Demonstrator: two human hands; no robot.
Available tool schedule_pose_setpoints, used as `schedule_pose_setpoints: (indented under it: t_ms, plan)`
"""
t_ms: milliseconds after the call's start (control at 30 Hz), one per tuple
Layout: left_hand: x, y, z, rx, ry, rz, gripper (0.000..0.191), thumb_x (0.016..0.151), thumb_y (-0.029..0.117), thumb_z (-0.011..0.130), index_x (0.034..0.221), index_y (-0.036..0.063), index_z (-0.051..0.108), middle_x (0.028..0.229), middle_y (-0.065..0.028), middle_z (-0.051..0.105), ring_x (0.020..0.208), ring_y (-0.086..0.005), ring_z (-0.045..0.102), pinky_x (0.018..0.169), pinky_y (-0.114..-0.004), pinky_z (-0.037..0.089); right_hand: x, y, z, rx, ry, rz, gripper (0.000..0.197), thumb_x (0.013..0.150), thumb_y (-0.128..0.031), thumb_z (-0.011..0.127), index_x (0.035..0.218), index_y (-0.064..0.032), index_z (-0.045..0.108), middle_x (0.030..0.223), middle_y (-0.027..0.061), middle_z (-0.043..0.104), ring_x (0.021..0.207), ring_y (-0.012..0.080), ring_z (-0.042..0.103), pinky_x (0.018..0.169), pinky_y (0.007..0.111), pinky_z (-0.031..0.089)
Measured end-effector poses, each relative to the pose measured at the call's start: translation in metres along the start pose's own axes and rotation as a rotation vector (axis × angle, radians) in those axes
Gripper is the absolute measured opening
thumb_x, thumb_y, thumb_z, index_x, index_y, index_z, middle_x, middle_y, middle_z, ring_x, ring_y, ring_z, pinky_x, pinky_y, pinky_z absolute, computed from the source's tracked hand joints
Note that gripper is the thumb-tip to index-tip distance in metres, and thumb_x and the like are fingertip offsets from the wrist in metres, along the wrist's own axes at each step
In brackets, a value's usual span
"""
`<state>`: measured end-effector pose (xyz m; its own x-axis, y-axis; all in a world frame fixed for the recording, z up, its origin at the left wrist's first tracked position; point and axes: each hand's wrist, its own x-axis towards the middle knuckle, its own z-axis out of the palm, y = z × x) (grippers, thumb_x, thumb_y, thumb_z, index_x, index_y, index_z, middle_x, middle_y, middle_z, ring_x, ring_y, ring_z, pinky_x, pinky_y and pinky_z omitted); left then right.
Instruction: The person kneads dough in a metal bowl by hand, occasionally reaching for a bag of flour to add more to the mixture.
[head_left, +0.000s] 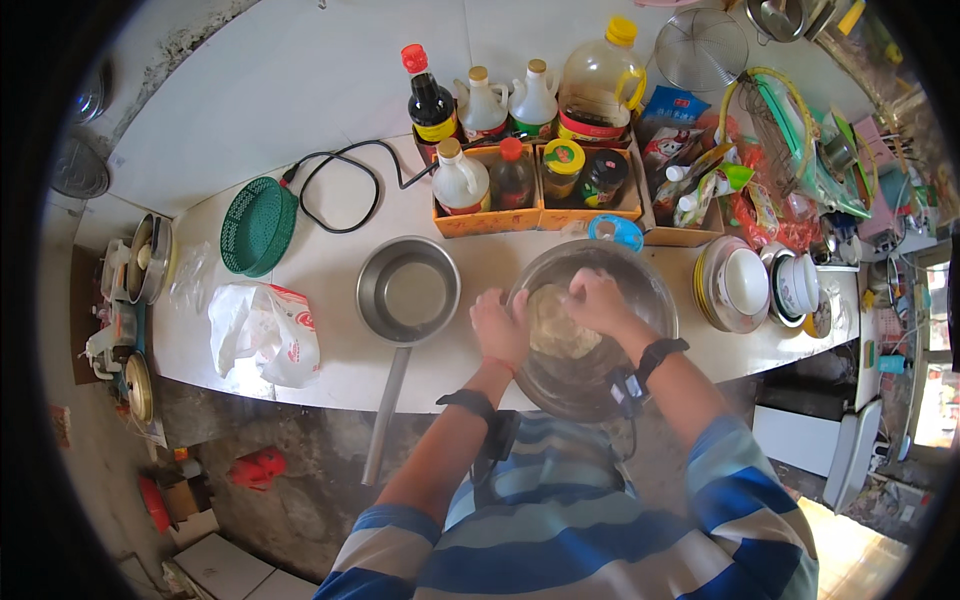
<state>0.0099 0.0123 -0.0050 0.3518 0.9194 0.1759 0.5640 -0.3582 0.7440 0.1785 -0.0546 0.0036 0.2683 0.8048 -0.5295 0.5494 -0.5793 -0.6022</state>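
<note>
A wide metal basin (645, 367) stands at the counter's front edge, close against my body. In it lies a pale lump of dough (559, 330). My left hand (501, 328) grips the basin's left rim, thumb towards the inside and fingers outside. Over the dough's upper right side, my right hand (600, 301) has its fingers curled onto it; the fingertips are partly hidden. To the left of the basin is a metal saucepan (409, 291), its long handle (386, 416) reaching past the counter edge. A little liquid seems to lie in its bottom.
A white plastic bag (262, 334) and a green plastic basket (259, 225) sit on the left, near a black cable (337, 154). Behind the basin are cardboard boxes (487, 221) of bottles and jars, and a blue plastic item (616, 232). Stacked bowls (746, 281) stand right.
</note>
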Motion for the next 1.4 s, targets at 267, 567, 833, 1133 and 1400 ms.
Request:
schedule_pose_setpoints:
  t_ms: [267,567,833,1133,1400]
  plan:
    - [-0.001,-0.006,-0.001,-0.006,0.034,0.034,0.027,0.083,0.025,0.059,0.085,-0.0015,0.053,0.081,-0.0172,0.055,0.078,-0.0337,0.05,0.073,-0.04,0.037,-0.036,-0.036,0.03,-0.357,0.147,-0.239,0.067,0.064,-0.019,0.071,0.121,-0.0031,0.041,0.117,0.019,0.042,0.113,0.0382,0.038,0.09,0.046,0.039]
    - [0.0,0.001,0.0,-0.013,-0.081,-0.041,0.03,0.082,0.025,0.059,0.093,-0.002,0.055,0.089,-0.0182,0.056,0.086,-0.0355,0.049,0.078,-0.044,0.038,-0.072,0.006,0.054,-0.55,-0.015,-0.405,0.026,0.08,-0.011,0.05,0.104,-0.0032,0.047,0.096,0.0243,0.051,0.086,0.0388,0.056,0.069,0.042,0.05]
    - [0.003,0.011,-0.006,-0.192,-0.123,0.001,0.032,0.088,0.021,0.05,0.114,0.0026,0.054,0.105,-0.02,0.058,0.098,-0.035,0.055,0.083,-0.04,0.044,-0.02,0.028,0.05,-0.231,-0.14,-0.027,0.055,0.07,-0.03,0.071,0.11,-0.0017,0.046,0.099,0.0225,0.061,0.097,0.0362,0.058,0.079,0.041,0.047]
    - [0.003,0.015,-0.011,-0.167,-0.204,-0.067,0.032,0.09,0.02,0.048,0.117,0.0036,0.054,0.107,-0.0213,0.058,0.097,-0.0343,0.058,0.083,-0.037,0.046,0.002,-0.011,0.01,0.549,0.691,0.373,0.083,0.058,-0.027,0.081,0.109,0.0098,0.027,0.105,0.0252,0.053,0.096,0.0344,0.058,0.08,0.037,0.048]
    - [0.005,0.015,-0.014,-0.169,-0.144,-0.038,0.033,0.089,0.024,0.045,0.117,0.0111,0.055,0.104,-0.0181,0.06,0.093,-0.0344,0.059,0.079,-0.04,0.047,-0.02,-0.038,0.046,-0.354,0.118,-0.288,0.055,0.062,-0.008,0.068,0.108,-0.0032,0.038,0.106,0.0246,0.052,0.103,0.0417,0.05,0.082,0.044,0.045]
